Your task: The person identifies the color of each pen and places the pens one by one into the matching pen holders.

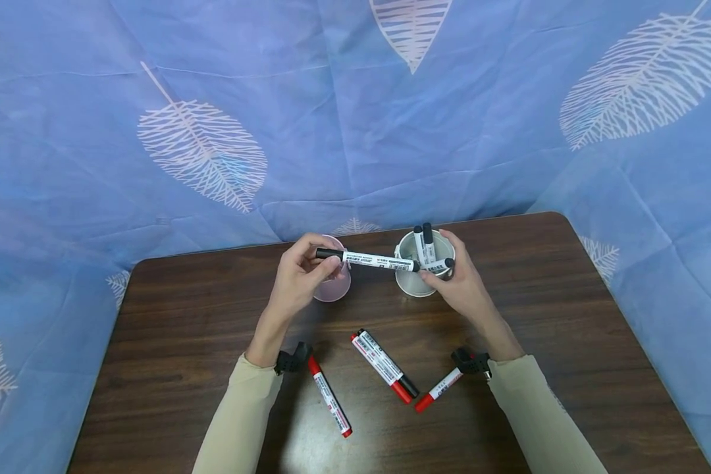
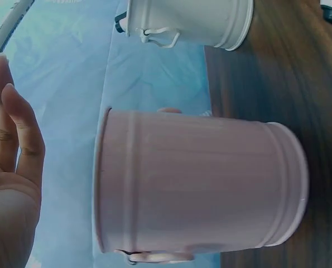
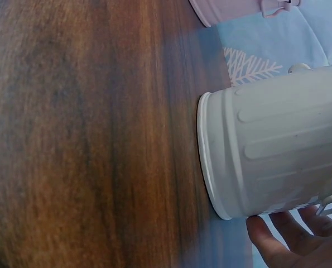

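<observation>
My left hand pinches a black-capped whiteboard marker near one end, above the pink bucket. The marker lies almost level, its far end over the rim of the white bucket. In the left wrist view, the marker shows only partly beside the fingertips. My right hand grips the white bucket by its right side, thumb at the front rim. Its fingers touch the bucket's outer wall. Several black-capped markers stand or lean inside the white bucket.
Nearer on the dark wooden table lie a red marker, a red and a black marker side by side, and another red marker partly under the right wrist camera. A blue leaf-patterned cloth hangs behind the table.
</observation>
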{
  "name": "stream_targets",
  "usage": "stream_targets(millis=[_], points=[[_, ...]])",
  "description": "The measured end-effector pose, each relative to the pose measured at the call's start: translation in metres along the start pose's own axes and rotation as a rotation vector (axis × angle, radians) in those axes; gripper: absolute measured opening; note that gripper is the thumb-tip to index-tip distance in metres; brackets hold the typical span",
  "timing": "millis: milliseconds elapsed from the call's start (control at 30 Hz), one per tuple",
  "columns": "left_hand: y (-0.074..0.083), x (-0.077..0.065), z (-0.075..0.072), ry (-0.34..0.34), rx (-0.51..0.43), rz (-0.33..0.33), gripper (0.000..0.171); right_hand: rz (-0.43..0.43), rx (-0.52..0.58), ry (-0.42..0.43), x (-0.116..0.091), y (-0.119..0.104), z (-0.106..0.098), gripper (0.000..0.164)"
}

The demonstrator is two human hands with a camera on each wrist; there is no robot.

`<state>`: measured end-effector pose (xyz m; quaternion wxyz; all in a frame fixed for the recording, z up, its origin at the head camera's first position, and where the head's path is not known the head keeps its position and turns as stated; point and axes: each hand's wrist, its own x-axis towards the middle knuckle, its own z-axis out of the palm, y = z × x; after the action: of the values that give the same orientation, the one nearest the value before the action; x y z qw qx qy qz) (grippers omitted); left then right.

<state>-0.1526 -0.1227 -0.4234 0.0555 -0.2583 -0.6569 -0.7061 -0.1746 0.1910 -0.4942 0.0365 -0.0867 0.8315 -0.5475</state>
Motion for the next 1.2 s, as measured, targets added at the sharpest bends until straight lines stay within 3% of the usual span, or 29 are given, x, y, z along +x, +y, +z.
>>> stream_targets(millis=[167,367,600,767,967,1033,1200], points=[[0.002,0.015,-0.003,0.022,0.108,-0.061,0.018,-0.004,-0.004,0.011,0.000,0.001,-0.001,0.088],[0.002,0.032,-0.005,0.027,0.156,-0.128,0.020,-0.006,-0.007,0.015,0.001,0.001,-0.001,0.089],[0.022,0.035,0.003,0.005,0.193,-0.148,0.018,-0.015,-0.014,0.017,0.002,0.000,0.000,0.090],[0.006,0.039,-0.001,0.014,0.216,-0.184,0.020,-0.013,-0.009,0.003,-0.003,-0.018,-0.001,0.087],[-0.009,0.047,-0.003,-0.001,0.312,-0.187,0.022,0.001,-0.012,-0.016,-0.010,-0.044,-0.003,0.083],[-0.011,0.051,-0.002,-0.023,0.362,-0.166,0.022,-0.007,-0.011,-0.019,-0.010,-0.044,-0.002,0.082],[-0.014,0.061,0.003,-0.081,0.492,-0.122,0.021,-0.016,-0.011,0.000,-0.003,-0.016,0.000,0.087]])
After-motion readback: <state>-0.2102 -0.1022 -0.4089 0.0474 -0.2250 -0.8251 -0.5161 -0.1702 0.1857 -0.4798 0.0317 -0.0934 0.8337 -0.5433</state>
